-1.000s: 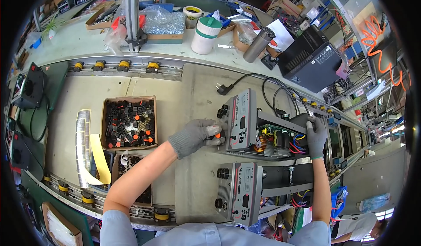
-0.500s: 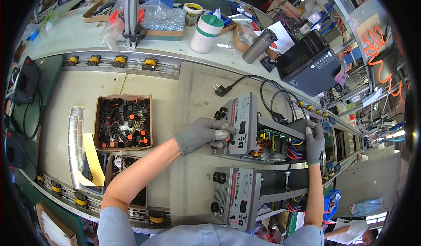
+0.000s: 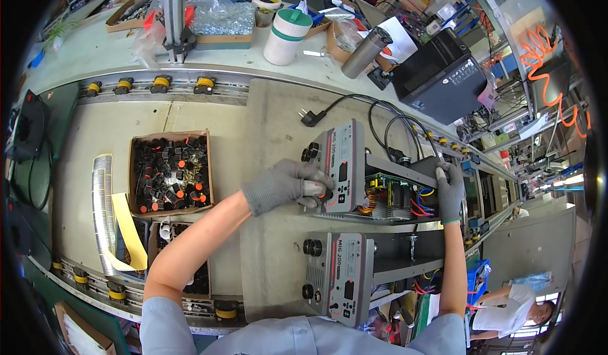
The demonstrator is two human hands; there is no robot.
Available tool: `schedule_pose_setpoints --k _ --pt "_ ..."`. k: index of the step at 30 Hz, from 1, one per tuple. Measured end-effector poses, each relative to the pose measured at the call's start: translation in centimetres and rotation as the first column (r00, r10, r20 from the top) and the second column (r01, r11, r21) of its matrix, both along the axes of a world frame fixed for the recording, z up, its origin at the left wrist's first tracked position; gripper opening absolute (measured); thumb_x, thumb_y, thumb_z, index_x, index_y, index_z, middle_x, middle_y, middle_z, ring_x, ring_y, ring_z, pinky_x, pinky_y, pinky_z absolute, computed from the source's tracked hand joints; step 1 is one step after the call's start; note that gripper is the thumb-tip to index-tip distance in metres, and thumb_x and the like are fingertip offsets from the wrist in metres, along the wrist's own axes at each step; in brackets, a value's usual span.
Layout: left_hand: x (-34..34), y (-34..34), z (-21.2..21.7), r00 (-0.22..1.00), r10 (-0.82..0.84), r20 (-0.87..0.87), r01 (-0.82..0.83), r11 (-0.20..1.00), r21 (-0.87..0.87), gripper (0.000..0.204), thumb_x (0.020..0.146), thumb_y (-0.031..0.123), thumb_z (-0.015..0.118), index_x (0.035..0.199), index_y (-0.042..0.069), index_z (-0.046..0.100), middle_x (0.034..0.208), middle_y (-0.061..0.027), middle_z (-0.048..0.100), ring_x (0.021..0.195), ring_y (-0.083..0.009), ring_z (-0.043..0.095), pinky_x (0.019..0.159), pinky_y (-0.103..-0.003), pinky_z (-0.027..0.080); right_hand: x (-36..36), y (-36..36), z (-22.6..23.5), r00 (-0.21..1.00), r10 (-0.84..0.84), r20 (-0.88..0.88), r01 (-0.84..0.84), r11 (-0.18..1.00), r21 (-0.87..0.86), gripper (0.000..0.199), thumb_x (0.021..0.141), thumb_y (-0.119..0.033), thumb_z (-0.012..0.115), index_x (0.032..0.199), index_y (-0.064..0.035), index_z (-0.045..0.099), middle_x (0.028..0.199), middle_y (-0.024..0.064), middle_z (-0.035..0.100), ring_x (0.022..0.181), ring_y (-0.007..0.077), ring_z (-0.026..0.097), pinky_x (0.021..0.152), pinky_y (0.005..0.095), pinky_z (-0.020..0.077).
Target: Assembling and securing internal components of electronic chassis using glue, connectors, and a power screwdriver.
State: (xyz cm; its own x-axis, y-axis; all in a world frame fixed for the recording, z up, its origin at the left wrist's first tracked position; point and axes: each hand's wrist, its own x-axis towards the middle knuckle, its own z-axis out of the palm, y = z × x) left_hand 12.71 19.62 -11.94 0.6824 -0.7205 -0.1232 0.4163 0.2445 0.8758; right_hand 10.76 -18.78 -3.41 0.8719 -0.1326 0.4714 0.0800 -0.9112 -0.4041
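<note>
An open-sided welding machine [image 3: 345, 168] with a grey front panel lies on the bench ahead of me, its coil, circuit board and coloured wires exposed. My left hand [image 3: 288, 187], in a grey glove, has its fingers closed round a small black knob [image 3: 326, 195] at the panel's lower part; the fingers partly hide it. At the machine's rear end, my gloved right hand [image 3: 450, 191] grips the back edge, thumb and fingers bent over it. A second welding machine [image 3: 342, 279] of the same kind lies nearer my body, below my right forearm.
Left of the machines stands a cardboard box [image 3: 209, 165] of black and orange-topped knobs. Beside it lie a label sheet [image 3: 103, 209] and a yellow strip [image 3: 130, 234]. A black power cord with plug [image 3: 311, 118] lies behind the machine. A person [image 3: 513, 307] stands far right.
The view has shifted slightly, moving the scene left and up. My left fingers have turned at the knob, whose orange top no longer shows. My right hand stays at the machine's rear.
</note>
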Motion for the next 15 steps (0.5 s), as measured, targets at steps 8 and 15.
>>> schedule_pose_setpoints --k 8,15 --pt "0.6 -0.2 -1.7 0.992 -0.022 0.128 0.037 0.992 -0.121 0.029 0.079 0.021 0.068 0.1 0.001 0.064 0.098 -0.0056 0.057 0.086 -0.0133 0.058 0.072 -0.026 0.051 0.2 -0.8 -0.4 0.999 0.025 -0.044 -0.022 0.997 0.071 0.017 0.082 -0.012 0.058 0.095 -0.0013 0.062 0.089 0.0044 0.062 0.073 0.0092 0.052 0.069 0.0231 0.042" --pt "1.4 -0.4 -2.9 0.973 -0.045 0.228 0.089 0.979 -0.186 0.028 0.078 0.019 0.068 0.1 0.002 0.065 0.099 -0.0055 0.056 0.085 -0.014 0.059 0.075 -0.026 0.05 0.2 0.0 -0.1 0.996 0.001 -0.093 0.012 0.991 0.135 0.019 0.082 -0.013 0.059 0.097 -0.0016 0.062 0.085 0.0032 0.061 0.072 0.0092 0.052 0.068 0.0238 0.0423"
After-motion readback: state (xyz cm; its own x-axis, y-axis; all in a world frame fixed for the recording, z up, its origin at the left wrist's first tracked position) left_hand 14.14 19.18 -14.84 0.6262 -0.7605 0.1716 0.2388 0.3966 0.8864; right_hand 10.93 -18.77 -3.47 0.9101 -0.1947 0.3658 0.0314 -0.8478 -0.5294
